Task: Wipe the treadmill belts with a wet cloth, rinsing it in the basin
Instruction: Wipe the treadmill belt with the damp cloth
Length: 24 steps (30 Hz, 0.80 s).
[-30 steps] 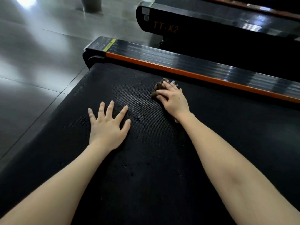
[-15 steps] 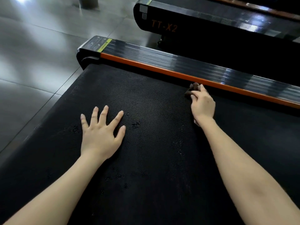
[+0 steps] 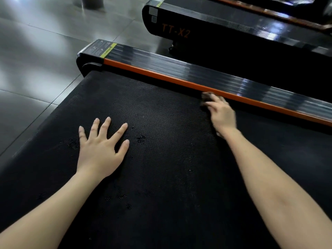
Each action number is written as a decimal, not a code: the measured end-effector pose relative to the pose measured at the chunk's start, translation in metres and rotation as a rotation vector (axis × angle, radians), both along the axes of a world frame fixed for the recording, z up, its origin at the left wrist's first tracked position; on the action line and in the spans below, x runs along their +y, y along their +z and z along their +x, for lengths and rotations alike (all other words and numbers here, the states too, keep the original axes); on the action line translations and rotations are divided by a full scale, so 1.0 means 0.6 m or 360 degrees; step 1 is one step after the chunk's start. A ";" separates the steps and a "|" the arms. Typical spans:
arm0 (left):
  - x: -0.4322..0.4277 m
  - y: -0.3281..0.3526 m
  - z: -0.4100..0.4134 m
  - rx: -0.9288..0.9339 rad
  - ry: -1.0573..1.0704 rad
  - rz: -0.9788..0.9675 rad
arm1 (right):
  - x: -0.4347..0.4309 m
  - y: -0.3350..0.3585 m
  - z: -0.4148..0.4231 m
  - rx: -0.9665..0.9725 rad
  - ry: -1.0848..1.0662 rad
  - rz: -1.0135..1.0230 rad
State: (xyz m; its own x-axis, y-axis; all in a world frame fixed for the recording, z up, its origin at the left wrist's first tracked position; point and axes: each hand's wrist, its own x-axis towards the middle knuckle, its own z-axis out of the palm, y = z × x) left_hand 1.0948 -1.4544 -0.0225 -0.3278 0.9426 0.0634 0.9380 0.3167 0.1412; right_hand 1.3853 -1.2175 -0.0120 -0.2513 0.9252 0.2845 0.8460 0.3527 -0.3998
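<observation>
A: While the left hand (image 3: 100, 151) lay palm down on the treadmill belt (image 3: 161, 112), how were its fingers?

B: Straight and spread well apart, holding nothing.

A: And the right hand (image 3: 222, 114)?

B: It was blurred, yet its fingers were bent over a dark brown cloth (image 3: 206, 97), pressing it onto the belt's far edge, right against the orange side rail (image 3: 161, 75).

A: What else was there?

B: Darker spots (image 3: 141, 138) dotted the belt near the left hand. Beyond the rail stood a second treadmill (image 3: 233, 38) marked TT-X2, on a glossy grey tiled floor (image 3: 36, 51).

Black dotted belt (image 3: 161, 108) (orange trim (image 3: 162, 76))
</observation>
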 end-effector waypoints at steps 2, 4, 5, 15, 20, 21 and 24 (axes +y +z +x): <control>0.000 0.001 0.002 0.0000 0.0010 0.0003 | -0.004 0.003 0.054 0.0004 -0.0216 -0.0033; -0.002 0.001 0.004 0.0007 0.0014 -0.0016 | -0.018 0.005 0.053 0.0009 -0.0243 -0.0056; -0.002 0.002 0.004 0.0010 0.0011 -0.0028 | -0.034 0.007 0.041 0.0025 -0.0192 -0.0054; -0.007 0.012 0.004 -0.0035 -0.0015 -0.0041 | -0.488 -0.011 0.005 0.0092 0.1225 -0.0021; -0.012 0.017 0.004 0.0000 -0.0018 -0.0055 | -0.415 -0.010 0.045 0.0057 0.1167 -0.0003; -0.015 0.018 0.007 -0.0012 -0.0019 -0.0061 | -0.380 -0.009 0.042 0.0108 0.0889 -0.0027; -0.040 0.025 0.019 -0.0138 0.0019 0.0016 | -0.316 -0.004 0.030 0.0137 0.0320 -0.0053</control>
